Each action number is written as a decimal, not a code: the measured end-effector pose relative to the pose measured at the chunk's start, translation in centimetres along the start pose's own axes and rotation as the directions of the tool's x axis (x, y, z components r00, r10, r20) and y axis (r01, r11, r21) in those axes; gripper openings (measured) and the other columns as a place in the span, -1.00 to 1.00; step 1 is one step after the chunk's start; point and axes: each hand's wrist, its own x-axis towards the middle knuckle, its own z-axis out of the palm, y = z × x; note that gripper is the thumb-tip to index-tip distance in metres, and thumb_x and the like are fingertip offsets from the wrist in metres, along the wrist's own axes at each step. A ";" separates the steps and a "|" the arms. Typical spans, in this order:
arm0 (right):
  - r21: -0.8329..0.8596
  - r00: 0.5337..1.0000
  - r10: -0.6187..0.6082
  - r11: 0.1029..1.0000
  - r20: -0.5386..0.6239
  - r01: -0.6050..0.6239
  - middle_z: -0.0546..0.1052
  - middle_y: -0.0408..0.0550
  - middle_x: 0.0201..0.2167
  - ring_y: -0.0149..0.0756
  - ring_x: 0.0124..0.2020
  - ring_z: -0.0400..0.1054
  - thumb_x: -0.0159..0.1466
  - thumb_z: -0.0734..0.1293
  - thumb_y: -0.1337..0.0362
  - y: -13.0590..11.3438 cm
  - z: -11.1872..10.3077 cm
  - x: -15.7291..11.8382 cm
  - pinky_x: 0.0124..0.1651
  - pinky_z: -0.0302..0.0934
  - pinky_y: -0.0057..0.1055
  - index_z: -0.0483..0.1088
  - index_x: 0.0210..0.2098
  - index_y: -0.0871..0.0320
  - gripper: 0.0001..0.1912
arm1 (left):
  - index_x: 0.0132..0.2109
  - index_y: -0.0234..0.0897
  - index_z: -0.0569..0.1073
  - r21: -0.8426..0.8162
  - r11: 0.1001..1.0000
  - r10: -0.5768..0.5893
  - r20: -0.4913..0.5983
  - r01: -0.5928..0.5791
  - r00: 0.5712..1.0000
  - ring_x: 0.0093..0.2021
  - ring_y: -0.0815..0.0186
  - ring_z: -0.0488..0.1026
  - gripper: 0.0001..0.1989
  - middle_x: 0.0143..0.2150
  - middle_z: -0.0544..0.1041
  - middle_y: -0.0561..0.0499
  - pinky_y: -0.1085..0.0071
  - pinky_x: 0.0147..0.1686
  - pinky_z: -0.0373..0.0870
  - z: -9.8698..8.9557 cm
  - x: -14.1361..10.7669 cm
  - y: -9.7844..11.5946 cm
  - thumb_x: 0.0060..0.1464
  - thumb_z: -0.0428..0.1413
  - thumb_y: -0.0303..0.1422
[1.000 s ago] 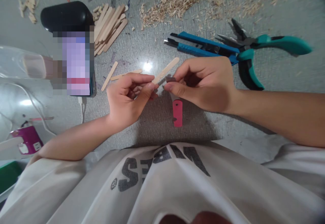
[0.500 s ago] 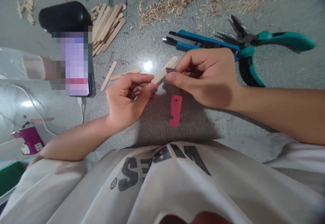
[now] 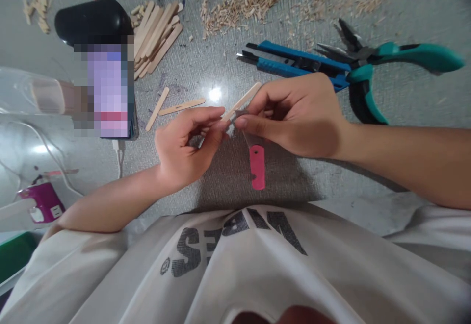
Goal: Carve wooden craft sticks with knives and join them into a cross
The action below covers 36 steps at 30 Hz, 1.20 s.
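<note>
Between thumb and fingers, my left hand [image 3: 189, 142] pinches the lower end of a thin wooden stick [image 3: 243, 99], which slants up to the right. My right hand [image 3: 298, 115] grips the blade of a small knife with a pink handle [image 3: 257, 167]; the handle hangs below the fingers. The blade tip lies close beside the stick, near my left fingertips; whether it touches the wood cannot be made out. Left of my hands, two loose sticks [image 3: 157, 109] [image 3: 183, 107] lie on the table.
Behind my hands are blue cutters [image 3: 283, 61], teal-handled pliers [image 3: 408, 54] and wood shavings [image 3: 253, 0]. A stick pile [image 3: 156, 37], black case [image 3: 93, 22], blurred phone [image 3: 110, 88], clear container [image 3: 47, 93] and purple adapter [image 3: 46, 202] are at left.
My right hand has moved slightly down and left with the knife, bringing the blade tip down along the stick toward my left fingertips. The stick's angle has shifted a little.
</note>
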 end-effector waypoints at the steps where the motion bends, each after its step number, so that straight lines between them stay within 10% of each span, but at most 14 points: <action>1: 0.008 1.000 0.005 1.000 0.019 -0.005 0.42 -0.20 -0.58 -0.46 -0.56 0.16 0.26 0.70 -0.11 0.0 -0.1 0.1 -0.51 0.00 -0.37 0.50 -0.43 0.11 -0.49 | 0.06 -0.06 0.70 0.008 0.999 0.044 -0.005 -0.044 0.999 -0.34 0.37 0.75 -0.84 -0.19 0.79 0.07 0.42 -0.29 0.77 0.0 0.0 -0.1 0.37 0.41 -0.26; 12: 0.144 0.991 0.051 0.987 0.123 -0.068 0.59 -0.08 -0.43 -0.46 -0.50 0.29 0.23 0.71 -0.12 0.0 -0.3 0.8 -0.50 0.06 -0.39 0.52 -0.48 0.15 -0.46 | 0.07 -0.24 0.65 0.203 0.967 0.155 0.017 -0.155 0.988 -0.39 0.44 0.71 -0.75 -0.19 0.79 0.02 0.55 -0.38 0.66 0.2 0.0 -0.3 0.51 0.26 -0.15; 21: 0.183 0.994 0.046 0.981 0.098 -0.064 0.59 -0.09 -0.42 -0.48 -0.53 0.33 0.25 0.72 -0.05 -0.3 -0.3 0.6 -0.54 0.06 -0.40 0.51 -0.47 0.16 -0.49 | 0.17 -0.02 0.63 0.003 0.998 0.058 0.033 -0.058 0.998 -0.32 0.35 0.76 -0.74 -0.18 0.80 0.08 0.38 -0.28 0.75 0.2 0.0 -1.1 0.42 0.38 -0.19; 27: 0.166 0.990 0.040 0.984 0.136 -0.062 0.55 -0.12 -0.48 -0.48 -0.54 0.30 0.25 0.72 -0.04 -0.3 -0.3 0.8 -0.53 0.10 -0.41 0.53 -0.47 0.17 -0.51 | 0.15 -0.13 0.67 -0.086 0.982 0.168 0.014 -0.167 0.986 -0.34 0.45 0.77 -0.76 -0.23 0.78 0.12 0.60 -0.33 0.70 0.4 0.4 -0.5 0.40 0.35 -0.46; 36: 0.052 0.990 0.058 0.997 0.129 -0.066 0.54 -0.14 -0.52 -0.46 -0.51 0.31 0.30 0.69 0.00 -0.4 -0.2 0.5 -0.49 0.10 -0.42 0.52 -0.43 0.16 -0.55 | -0.01 -0.26 0.62 -0.245 0.944 -0.179 0.182 0.221 0.967 -0.47 0.37 0.71 -0.72 -0.36 0.74 0.10 0.50 -0.47 0.68 0.2 1.0 0.6 0.32 0.45 -0.19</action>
